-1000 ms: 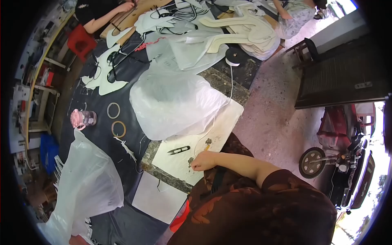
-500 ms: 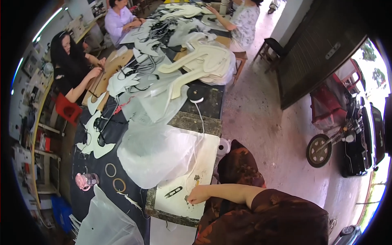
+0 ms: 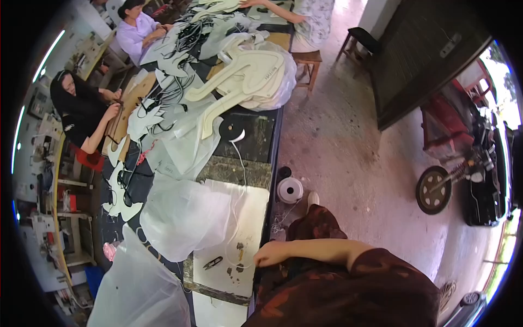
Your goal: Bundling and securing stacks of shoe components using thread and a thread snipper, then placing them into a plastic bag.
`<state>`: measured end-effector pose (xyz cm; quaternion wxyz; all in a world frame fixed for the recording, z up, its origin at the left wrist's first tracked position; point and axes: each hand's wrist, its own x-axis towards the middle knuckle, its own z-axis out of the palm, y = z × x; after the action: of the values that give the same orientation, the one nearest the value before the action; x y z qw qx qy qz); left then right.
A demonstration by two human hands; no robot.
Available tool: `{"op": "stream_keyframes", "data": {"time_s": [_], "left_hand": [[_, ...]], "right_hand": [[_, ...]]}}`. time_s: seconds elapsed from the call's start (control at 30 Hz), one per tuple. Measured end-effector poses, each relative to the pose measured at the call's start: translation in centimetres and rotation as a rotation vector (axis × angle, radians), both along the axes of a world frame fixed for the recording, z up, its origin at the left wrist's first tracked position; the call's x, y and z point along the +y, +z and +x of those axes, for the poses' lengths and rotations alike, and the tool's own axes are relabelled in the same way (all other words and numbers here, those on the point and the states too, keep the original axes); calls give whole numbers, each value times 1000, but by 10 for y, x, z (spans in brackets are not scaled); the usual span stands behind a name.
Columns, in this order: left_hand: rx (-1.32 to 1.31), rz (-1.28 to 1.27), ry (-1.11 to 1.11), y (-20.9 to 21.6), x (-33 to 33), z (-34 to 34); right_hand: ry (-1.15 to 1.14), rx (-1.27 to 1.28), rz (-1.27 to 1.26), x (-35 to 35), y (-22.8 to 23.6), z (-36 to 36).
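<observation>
My right forearm reaches across from the lower right. My right hand (image 3: 271, 254) is closed at the right edge of a white board (image 3: 218, 280) on the table. A thin white cord (image 3: 233, 234) runs down the board from a black spool (image 3: 231, 131) and curves to the fingers, which appear to pinch it; the fingertips are partly hidden. Left of the hand lie black thread snips (image 3: 213, 263). Between snips and hand are small dark scraps (image 3: 234, 272) and a small yellow piece (image 3: 241, 254). My left hand is out of view.
Clear plastic sheets (image 3: 185, 220) and a plastic bag (image 3: 141, 289) cover the table's left part. Cream cut panels (image 3: 256, 76) are piled farther up. White rolls (image 3: 290, 190) stand on the floor at right. Co-workers sit round the table, one in black (image 3: 81, 117) at left.
My right hand has moved off the scraps to the board's right edge, and the cord now bends toward it. The view has shifted, showing more of the floor and the rolls.
</observation>
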<state>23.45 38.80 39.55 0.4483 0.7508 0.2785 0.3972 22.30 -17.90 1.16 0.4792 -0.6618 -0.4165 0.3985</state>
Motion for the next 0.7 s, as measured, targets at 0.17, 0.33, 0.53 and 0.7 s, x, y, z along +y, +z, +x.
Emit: {"op": "stream_keyframes", "data": {"time_s": [0.17, 0.33, 0.53, 0.7], "left_hand": [[-90, -67, 109, 38, -96, -32], [-174, -181, 169, 47, -201, -19], [-142, -253, -73, 40, -248, -10], [3, -84, -27, 41, -310, 76]], "right_hand": [[-749, 208, -280, -206, -31, 57], [-1504, 636, -403, -462, -72, 75], [-1918, 554, -367, -649, -48, 37], [-1926, 787, -405, -703, -58, -54]]}}
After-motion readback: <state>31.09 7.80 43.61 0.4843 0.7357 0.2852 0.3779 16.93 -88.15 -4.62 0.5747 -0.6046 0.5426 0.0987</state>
